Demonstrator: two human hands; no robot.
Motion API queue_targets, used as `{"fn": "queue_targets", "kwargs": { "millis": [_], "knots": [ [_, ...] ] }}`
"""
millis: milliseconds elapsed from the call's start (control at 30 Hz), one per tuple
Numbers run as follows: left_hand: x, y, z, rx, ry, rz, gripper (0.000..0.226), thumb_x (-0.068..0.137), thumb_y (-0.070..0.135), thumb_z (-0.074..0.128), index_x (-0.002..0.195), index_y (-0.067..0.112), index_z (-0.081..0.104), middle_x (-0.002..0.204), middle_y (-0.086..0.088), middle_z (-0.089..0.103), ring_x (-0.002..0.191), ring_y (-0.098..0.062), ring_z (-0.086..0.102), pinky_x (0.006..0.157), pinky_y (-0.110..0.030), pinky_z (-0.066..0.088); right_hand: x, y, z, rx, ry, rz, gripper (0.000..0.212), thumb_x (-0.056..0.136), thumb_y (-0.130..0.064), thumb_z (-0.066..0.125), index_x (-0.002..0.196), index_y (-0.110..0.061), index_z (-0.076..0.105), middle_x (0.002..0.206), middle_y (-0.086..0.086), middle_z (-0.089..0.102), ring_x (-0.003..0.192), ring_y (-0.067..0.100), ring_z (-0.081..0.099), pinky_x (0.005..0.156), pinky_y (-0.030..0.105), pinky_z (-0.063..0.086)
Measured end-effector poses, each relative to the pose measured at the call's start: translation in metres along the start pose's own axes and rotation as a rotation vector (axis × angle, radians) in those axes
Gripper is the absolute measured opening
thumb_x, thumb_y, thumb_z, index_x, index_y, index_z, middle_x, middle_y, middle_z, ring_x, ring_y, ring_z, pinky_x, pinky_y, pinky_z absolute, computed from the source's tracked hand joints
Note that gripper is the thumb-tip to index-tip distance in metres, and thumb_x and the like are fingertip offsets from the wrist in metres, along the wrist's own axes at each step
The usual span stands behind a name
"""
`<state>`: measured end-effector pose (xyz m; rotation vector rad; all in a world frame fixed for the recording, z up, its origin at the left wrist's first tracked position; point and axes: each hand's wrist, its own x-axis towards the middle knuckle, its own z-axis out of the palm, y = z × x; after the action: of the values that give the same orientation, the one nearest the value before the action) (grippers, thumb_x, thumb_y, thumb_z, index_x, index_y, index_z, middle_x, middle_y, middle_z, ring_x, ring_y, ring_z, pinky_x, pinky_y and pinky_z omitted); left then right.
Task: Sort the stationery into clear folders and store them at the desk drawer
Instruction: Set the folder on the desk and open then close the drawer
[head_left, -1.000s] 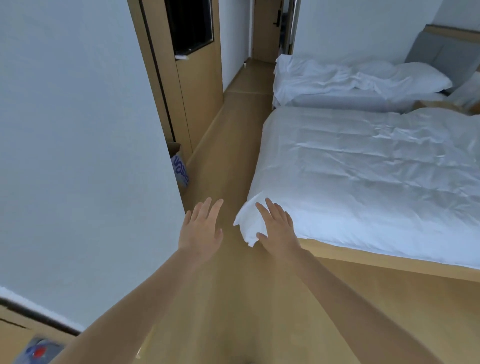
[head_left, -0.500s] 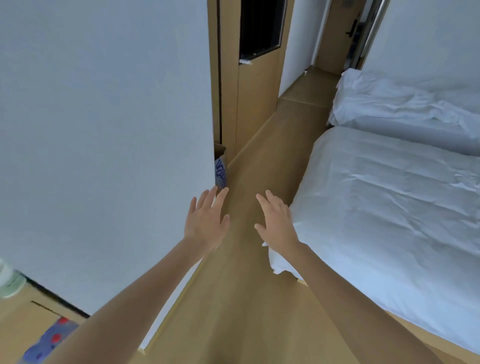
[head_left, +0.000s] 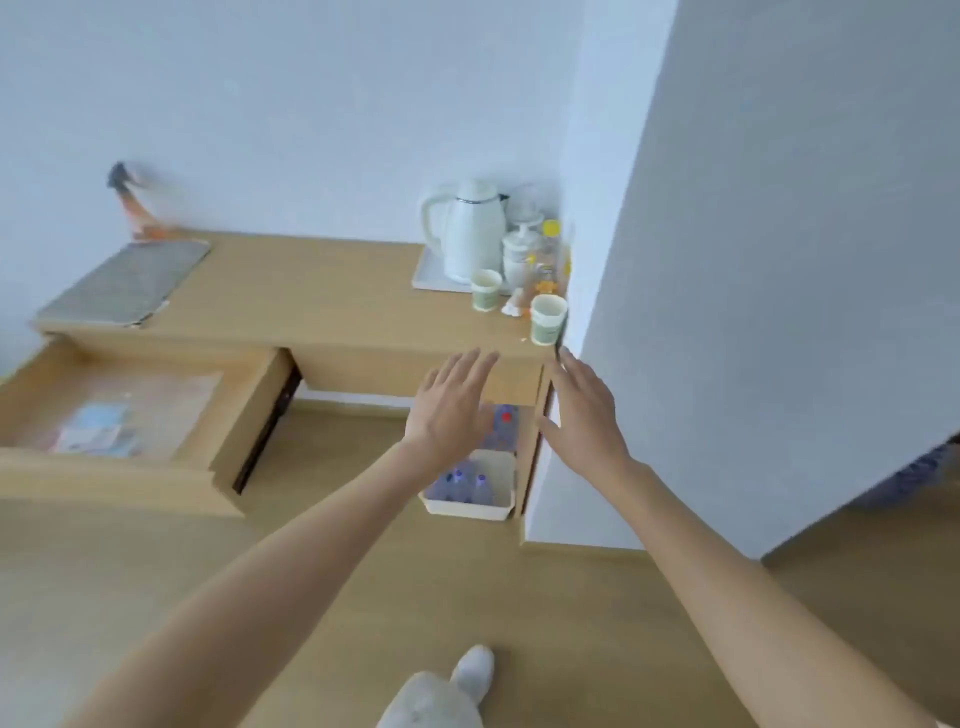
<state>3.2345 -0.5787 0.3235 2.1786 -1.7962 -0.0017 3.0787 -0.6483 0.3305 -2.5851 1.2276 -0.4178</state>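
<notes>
A wooden desk (head_left: 322, 291) stands against the white wall. Its left drawer (head_left: 244, 415) is pulled out, and a clear folder (head_left: 150, 405) with light-blue stationery inside lies flat in it. My left hand (head_left: 452, 405) and my right hand (head_left: 587, 415) are both stretched forward, fingers straight, holding nothing. They hover in front of the desk's right end, well to the right of the drawer.
A grey pad (head_left: 124, 283) lies on the desk's left. A white kettle (head_left: 470, 234) on a tray, jars and two paper cups (head_left: 548, 319) crowd the right corner. A white bin of water bottles (head_left: 470, 486) sits under the desk. A wall corner (head_left: 597, 260) juts out at right.
The view has swung left from the beds and hallway to the desk and its pulled-out drawer. Both hands stay stretched forward and empty.
</notes>
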Motion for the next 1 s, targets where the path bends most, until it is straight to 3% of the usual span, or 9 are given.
{"fn": "queue_targets", "kwargs": {
  "millis": [200, 367, 567, 733, 1000],
  "knots": [
    [-0.116, -0.142, -0.046, 0.072, 0.073, -0.371, 0.058, 0.095, 0.022, 0.045, 0.148, 0.019, 0.023, 0.154, -0.003, 0.025, 0.141, -0.021, 0.021, 0.113, -0.036, 0.018, 0.001, -0.122, 0.064, 0.068, -0.188, -0.243, 0.069, 0.094, -0.023, 0.054, 0.151, -0.021, 0.014, 0.159, 0.004, 0.002, 0.146, 0.021, 0.004, 0.116, 0.036, 0.008],
    [-0.188, -0.235, -0.081, 0.155, 0.111, -0.528, 0.054, 0.098, 0.032, 0.041, 0.147, 0.018, 0.026, 0.152, -0.005, 0.028, 0.141, -0.023, 0.023, 0.113, -0.039, 0.019, 0.005, -0.216, 0.102, 0.086, -0.245, -0.372, 0.069, 0.094, -0.024, 0.054, 0.150, -0.020, 0.014, 0.159, 0.004, 0.003, 0.146, 0.023, 0.005, 0.117, 0.037, 0.008],
    [-0.250, -0.335, -0.098, 0.172, 0.065, -0.584, 0.058, 0.098, 0.047, 0.033, 0.149, 0.022, 0.020, 0.155, -0.003, 0.022, 0.142, -0.022, 0.019, 0.114, -0.041, 0.020, 0.013, -0.330, 0.163, 0.146, -0.267, -0.388, 0.069, 0.094, -0.027, 0.055, 0.150, -0.019, 0.014, 0.158, 0.005, 0.008, 0.146, 0.022, 0.005, 0.116, 0.038, 0.007],
    [-0.307, -0.430, -0.117, 0.173, 0.035, -0.669, 0.063, 0.096, 0.053, 0.030, 0.150, 0.023, 0.018, 0.158, -0.004, 0.014, 0.143, -0.024, 0.015, 0.116, -0.041, 0.013, 0.001, -0.424, 0.234, 0.178, -0.386, -0.361, 0.074, 0.093, -0.032, 0.056, 0.151, -0.019, 0.011, 0.159, 0.004, 0.006, 0.146, 0.022, 0.006, 0.117, 0.039, 0.007],
    [-0.284, -0.539, -0.120, 0.227, -0.089, -0.633, 0.065, 0.098, 0.047, 0.035, 0.151, 0.021, 0.008, 0.158, -0.004, 0.007, 0.144, -0.023, 0.009, 0.117, -0.041, 0.011, 0.059, -0.483, 0.302, 0.100, -0.401, -0.251, 0.072, 0.094, -0.031, 0.055, 0.150, -0.016, 0.013, 0.158, 0.008, 0.009, 0.146, 0.024, 0.006, 0.117, 0.041, 0.009]
  ]
}}
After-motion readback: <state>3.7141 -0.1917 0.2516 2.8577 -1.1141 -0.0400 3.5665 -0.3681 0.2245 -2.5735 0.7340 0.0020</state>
